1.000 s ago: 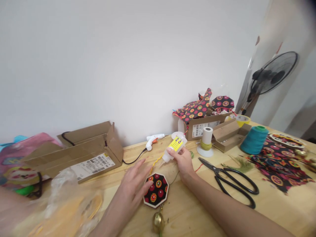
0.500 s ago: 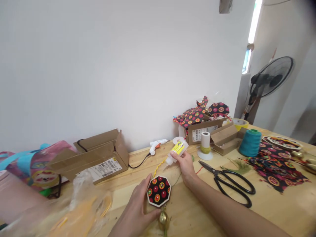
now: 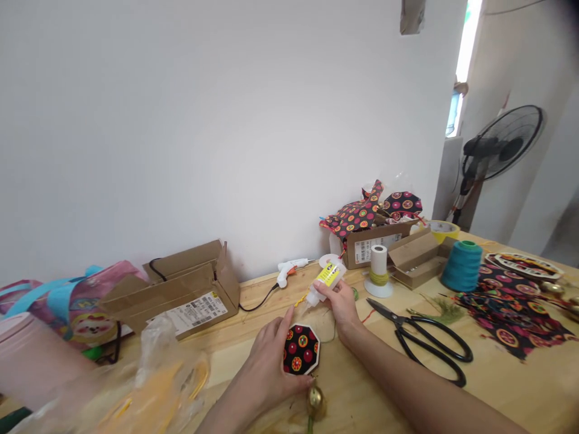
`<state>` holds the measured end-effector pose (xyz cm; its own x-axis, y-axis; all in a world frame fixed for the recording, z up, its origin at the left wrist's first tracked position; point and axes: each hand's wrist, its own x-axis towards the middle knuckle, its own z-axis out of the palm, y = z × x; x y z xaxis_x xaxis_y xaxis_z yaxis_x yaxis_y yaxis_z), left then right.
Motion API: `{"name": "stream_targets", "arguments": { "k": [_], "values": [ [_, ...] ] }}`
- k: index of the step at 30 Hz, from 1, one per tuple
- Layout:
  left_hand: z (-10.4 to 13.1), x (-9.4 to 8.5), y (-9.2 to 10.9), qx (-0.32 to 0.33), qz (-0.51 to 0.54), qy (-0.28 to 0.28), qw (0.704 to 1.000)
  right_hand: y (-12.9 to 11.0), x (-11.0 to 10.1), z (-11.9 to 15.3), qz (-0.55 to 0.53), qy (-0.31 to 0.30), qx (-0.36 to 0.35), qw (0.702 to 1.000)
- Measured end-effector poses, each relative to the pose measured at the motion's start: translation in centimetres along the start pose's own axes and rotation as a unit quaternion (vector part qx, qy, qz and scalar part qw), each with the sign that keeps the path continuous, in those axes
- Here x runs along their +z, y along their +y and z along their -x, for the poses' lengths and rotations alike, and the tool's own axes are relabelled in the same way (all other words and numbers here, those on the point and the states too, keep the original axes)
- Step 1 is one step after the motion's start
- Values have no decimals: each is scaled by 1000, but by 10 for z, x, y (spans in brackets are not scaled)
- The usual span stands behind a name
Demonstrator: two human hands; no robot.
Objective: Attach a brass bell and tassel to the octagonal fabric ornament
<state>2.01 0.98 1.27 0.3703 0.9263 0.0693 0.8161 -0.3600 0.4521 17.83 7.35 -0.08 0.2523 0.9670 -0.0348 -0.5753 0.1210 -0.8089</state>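
My right hand [image 3: 340, 304] grips a small white glue bottle [image 3: 329, 275] with a yellow label, tilted so its nozzle points down and left. Beneath the nozzle runs a yellow twisted cord [image 3: 300, 299]. My left hand [image 3: 275, 361] holds an octagonal ornament [image 3: 302, 350] by its left side, thumb at the lower edge and index finger reaching up near the cord. Black patterned fabric covers the ornament's face, inside a pale rim. Below it a gold bell [image 3: 315, 399] lies on the wooden table. My left fingers hide the ornament's left part.
Black scissors [image 3: 420, 337], a thread spool [image 3: 379, 268] and a teal thread cone [image 3: 461, 266] stand or lie at right. A glue gun [image 3: 289, 271] rests by the wall. Cardboard boxes [image 3: 181, 295], a plastic bag [image 3: 154, 380] and a pink container [image 3: 40, 355] occupy the left.
My left hand has shifted over the ornament, covering more of its left side, with its index finger now up by the yellow cord. The glue bottle stays in my right hand.
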Motion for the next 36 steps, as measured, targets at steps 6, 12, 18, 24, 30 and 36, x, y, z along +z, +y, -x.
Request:
{"name": "stream_targets", "arguments": {
  "k": [6,12,18,24,30,36],
  "values": [
    [-1,-11,6,-70,51,-25,996,-2,2,2,-8,-6,6,1000],
    [-8,-10,40,-171,-39,-3,985,-4,3,4,-15,-8,7,1000],
    [-7,12,52,-161,-84,31,983,-6,1,4,-18,-7,4,1000],
    [18,10,19,-116,103,56,986,-7,1,4,-25,-6,17,1000],
    [46,41,17,-83,43,194,977,-6,1,6,-20,-7,20,1000],
    [63,47,-12,-17,-66,220,973,-6,0,6,-7,-4,18,1000]
  ]
}}
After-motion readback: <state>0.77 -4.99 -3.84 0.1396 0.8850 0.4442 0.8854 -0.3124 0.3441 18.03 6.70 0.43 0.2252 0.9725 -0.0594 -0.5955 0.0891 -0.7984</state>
